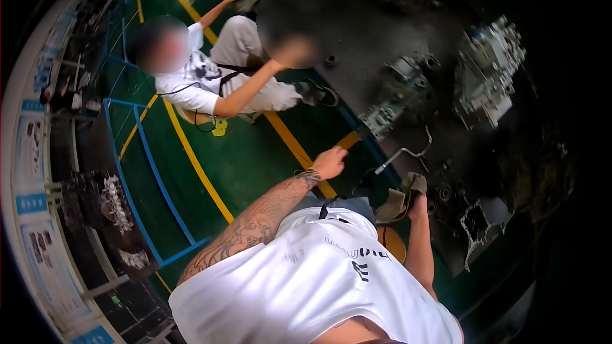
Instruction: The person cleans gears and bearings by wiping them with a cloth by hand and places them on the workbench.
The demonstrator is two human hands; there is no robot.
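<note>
My left hand (pixel 330 162), at the end of a tattooed forearm, hangs in front of my lap over the green floor. Its fingers are loosely bent and a little apart, and I see nothing in them. My right hand (pixel 418 206) is closed on a crumpled khaki cloth (pixel 398 202) beside my right leg; part of its fingers is hidden by the cloth. Just beyond the cloth lies a bent metal crank handle (pixel 405 154) across the edge of the dark mat. Neither hand touches it.
Metal gearbox housings (pixel 489 73) and a part-stripped casing (pixel 396 99) stand on the dark mat. A flat casing (pixel 479 226) lies to the right. A seated co-worker (pixel 217 76) reaches toward the parts. A blue frame (pixel 150 178) stands at left.
</note>
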